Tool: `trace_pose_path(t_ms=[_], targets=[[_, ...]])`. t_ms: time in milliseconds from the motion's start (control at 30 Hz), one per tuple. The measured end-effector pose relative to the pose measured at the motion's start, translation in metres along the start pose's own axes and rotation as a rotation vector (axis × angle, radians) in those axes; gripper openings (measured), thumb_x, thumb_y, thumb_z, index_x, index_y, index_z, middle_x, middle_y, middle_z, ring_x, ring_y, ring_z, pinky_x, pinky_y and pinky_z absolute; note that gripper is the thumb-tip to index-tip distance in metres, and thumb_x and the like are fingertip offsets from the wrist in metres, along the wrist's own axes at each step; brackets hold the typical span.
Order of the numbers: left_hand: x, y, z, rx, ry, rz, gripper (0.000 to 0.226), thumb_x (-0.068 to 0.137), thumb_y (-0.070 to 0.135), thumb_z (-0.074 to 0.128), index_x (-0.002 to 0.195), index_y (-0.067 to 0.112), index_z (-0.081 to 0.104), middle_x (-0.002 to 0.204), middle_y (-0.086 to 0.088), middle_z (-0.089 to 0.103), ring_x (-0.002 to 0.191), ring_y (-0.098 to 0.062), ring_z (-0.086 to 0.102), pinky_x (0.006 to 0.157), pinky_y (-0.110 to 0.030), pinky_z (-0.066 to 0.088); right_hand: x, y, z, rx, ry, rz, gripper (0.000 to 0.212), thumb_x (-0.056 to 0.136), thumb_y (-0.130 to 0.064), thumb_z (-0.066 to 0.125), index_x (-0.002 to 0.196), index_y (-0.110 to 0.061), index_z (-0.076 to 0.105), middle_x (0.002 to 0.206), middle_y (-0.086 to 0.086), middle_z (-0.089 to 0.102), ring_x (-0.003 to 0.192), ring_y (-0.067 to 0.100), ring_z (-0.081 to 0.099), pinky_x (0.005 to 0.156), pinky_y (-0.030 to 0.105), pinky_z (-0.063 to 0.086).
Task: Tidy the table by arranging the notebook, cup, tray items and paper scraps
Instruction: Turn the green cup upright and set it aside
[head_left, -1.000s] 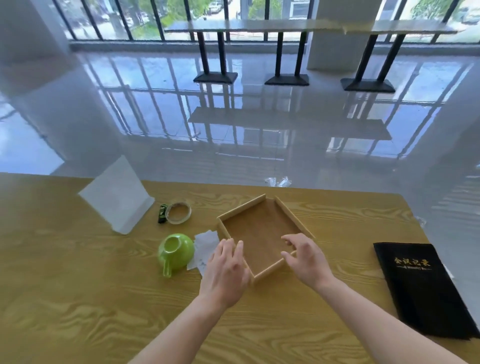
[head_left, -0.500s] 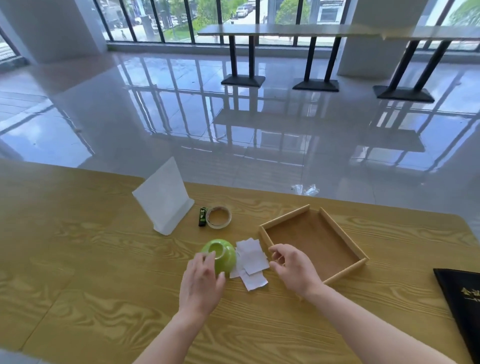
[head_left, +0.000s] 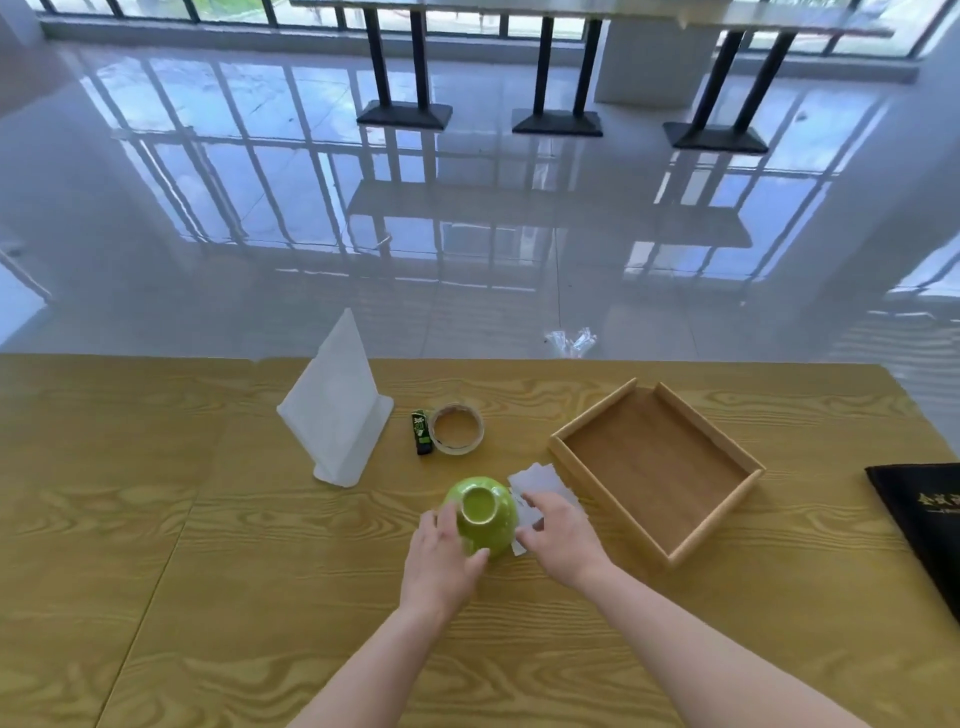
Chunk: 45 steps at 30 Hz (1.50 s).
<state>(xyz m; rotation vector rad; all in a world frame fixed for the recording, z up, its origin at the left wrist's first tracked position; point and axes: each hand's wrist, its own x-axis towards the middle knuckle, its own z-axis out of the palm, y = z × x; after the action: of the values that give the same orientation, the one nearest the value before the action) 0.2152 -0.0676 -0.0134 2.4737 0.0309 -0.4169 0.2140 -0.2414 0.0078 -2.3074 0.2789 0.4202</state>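
Note:
A green cup (head_left: 485, 514) is tipped over on the wooden table (head_left: 208, 571), its base facing me. My left hand (head_left: 441, 566) grips the cup from the left, thumb under its near side. My right hand (head_left: 563, 540) lies on the white paper scraps (head_left: 537, 480) just right of the cup, fingertips touching them. An empty wooden tray (head_left: 716, 517) sits further right. The black notebook (head_left: 930, 514) lies at the right edge, partly cut off.
A white folded sign stand (head_left: 337, 410) stands behind and to the left. A small green lighter-like item (head_left: 422, 432) and a roll of tape (head_left: 457, 428) lie behind the cup. Beyond the table's far edge is glossy floor.
Both hands left the tray and moved left. My left hand took hold of the green cup and tipped it, and my right hand came down on the paper scraps.

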Motion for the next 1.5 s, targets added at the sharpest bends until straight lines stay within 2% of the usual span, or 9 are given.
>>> trace_pose_path(t_ms=[200,533,800,933,1067,1167,1300,1400,1500], targets=[[0.014,-0.009,0.004,-0.039,-0.037,-0.005,0.09,0.075,0.042,0.077,0.148,0.021,0.028,0.133,-0.007,0.046,0.123,-0.023,0.046,0.103,-0.034,0.039,0.01,-0.011,0.014,-0.008,-0.03,0.066,0.06,0.088,-0.028,0.066,0.144,-0.025,0.046,0.138,-0.003,0.056,0.119,0.02,0.058,0.103,0.044,0.046],[0.024,-0.011,0.012,0.07,-0.027,-0.034,0.106,0.072,0.046,0.077,0.153,0.026,0.01,0.138,-0.007,0.039,0.126,-0.026,0.037,0.105,-0.036,0.036,0.025,-0.005,0.017,-0.042,-0.089,0.068,0.059,0.091,-0.021,0.064,0.146,-0.022,0.044,0.144,-0.001,0.051,0.123,0.02,0.055,0.108,0.04,0.043],[0.028,-0.001,0.004,0.04,-0.039,-0.08,0.095,0.063,0.034,0.074,0.148,0.023,0.032,0.121,-0.005,0.058,0.115,-0.027,0.05,0.097,-0.034,0.043,0.024,-0.003,0.016,-0.012,-0.088,0.06,0.057,0.088,-0.021,0.068,0.142,-0.02,0.05,0.141,-0.001,0.052,0.122,0.018,0.055,0.107,0.033,0.042],[0.021,0.004,-0.009,-0.326,-0.057,-0.133,0.064,0.051,0.03,0.076,0.113,0.031,0.061,0.074,0.022,0.067,0.073,0.002,0.063,0.068,-0.018,0.048,0.017,-0.005,0.005,0.027,-0.004,-0.046,0.052,0.086,-0.021,0.07,0.136,-0.02,0.057,0.136,-0.005,0.056,0.123,0.013,0.052,0.106,0.027,0.041],[0.011,-0.002,-0.018,-0.877,-0.283,-0.319,0.052,0.056,0.026,0.081,0.108,0.022,0.072,0.088,-0.001,0.077,0.08,-0.019,0.072,0.081,-0.038,0.06,0.013,-0.009,-0.017,0.147,0.0,-0.173,0.04,0.088,-0.025,0.07,0.128,-0.024,0.064,0.127,-0.016,0.056,0.117,-0.002,0.047,0.095,0.003,0.032],[0.008,-0.004,-0.024,-1.151,-0.433,-0.447,0.037,0.075,0.022,0.071,0.107,0.001,0.068,0.088,-0.019,0.07,0.075,-0.028,0.065,0.076,-0.041,0.058,0.016,-0.011,-0.033,0.295,-0.061,-0.157,0.037,0.093,-0.036,0.064,0.129,-0.03,0.063,0.131,-0.017,0.055,0.122,-0.001,0.049,0.103,0.019,0.036],[0.005,-0.005,-0.027,-1.402,-0.586,-0.556,0.05,0.079,0.03,0.065,0.113,-0.007,0.062,0.103,-0.031,0.062,0.084,-0.036,0.064,0.08,-0.045,0.058,0.019,-0.011,-0.037,0.527,-0.196,-0.022,0.033,0.098,-0.037,0.055,0.131,-0.033,0.06,0.125,-0.01,0.065,0.106,-0.004,0.063,0.086,0.013,0.05],[0.002,-0.008,-0.024,-1.475,-0.644,-0.564,0.063,0.074,0.035,0.069,0.116,-0.011,0.062,0.109,-0.034,0.061,0.088,-0.037,0.064,0.085,-0.046,0.056,0.018,-0.008,-0.026,0.654,-0.208,0.072,0.027,0.101,-0.024,0.054,0.125,-0.031,0.063,0.113,0.004,0.071,0.102,0.021,0.07,0.085,0.041,0.059],[0.0,-0.011,-0.018,-1.479,-0.692,-0.571,0.07,0.076,0.042,0.067,0.12,-0.012,0.061,0.118,-0.036,0.06,0.093,-0.038,0.064,0.088,-0.047,0.054,0.017,-0.005,-0.017,0.6,-0.114,0.092,0.032,0.097,-0.007,0.057,0.112,-0.033,0.068,0.104,0.009,0.066,0.094,0.028,0.07,0.072,0.044,0.062]])
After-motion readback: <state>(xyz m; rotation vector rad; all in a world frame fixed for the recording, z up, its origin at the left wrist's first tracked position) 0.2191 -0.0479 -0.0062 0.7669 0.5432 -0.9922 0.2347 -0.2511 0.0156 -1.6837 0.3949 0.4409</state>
